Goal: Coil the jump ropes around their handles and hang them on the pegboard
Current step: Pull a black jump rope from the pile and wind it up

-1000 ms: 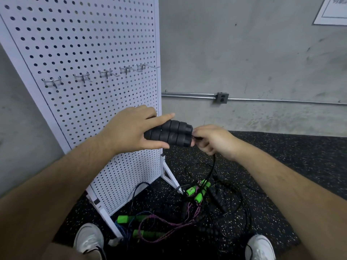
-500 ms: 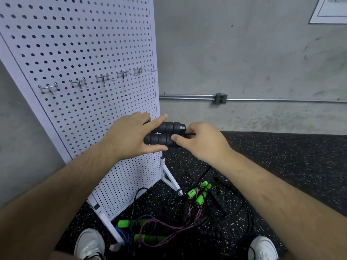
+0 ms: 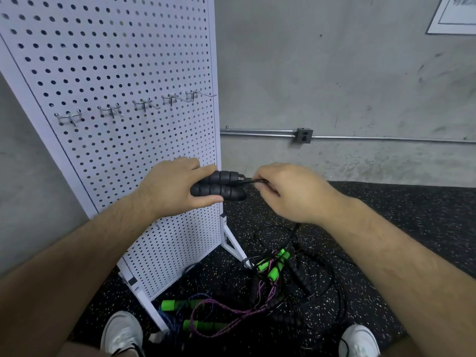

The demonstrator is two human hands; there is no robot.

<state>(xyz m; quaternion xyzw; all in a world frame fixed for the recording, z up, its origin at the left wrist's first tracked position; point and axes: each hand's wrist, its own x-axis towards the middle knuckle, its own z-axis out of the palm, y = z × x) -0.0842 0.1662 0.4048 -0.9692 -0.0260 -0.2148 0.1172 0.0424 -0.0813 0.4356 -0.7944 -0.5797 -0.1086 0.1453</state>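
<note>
Head view, left hand point(image 3: 170, 186): fingers wrapped round the two black handles point(image 3: 219, 186), held side by side so the cord can wind over both.
Right hand point(image 3: 288, 194): fingers pinch the black cord point(image 3: 253, 180) just off the handle ends, ready, I'd judge, for a first turn.
Room: pegboard point(image 3: 128, 60) edge just behind the left fingers; open air right of the right fingers.
Hooks point(image 3: 144, 104): bare, above the fingers.
Other ropes point(image 3: 257, 292): tangled on the floor below.

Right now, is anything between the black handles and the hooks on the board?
Nothing visible. The left hand holds the handles in front of the pegboard, and the hooks above are bare. The right hand pinches the rope, which trails down toward the floor.
</note>
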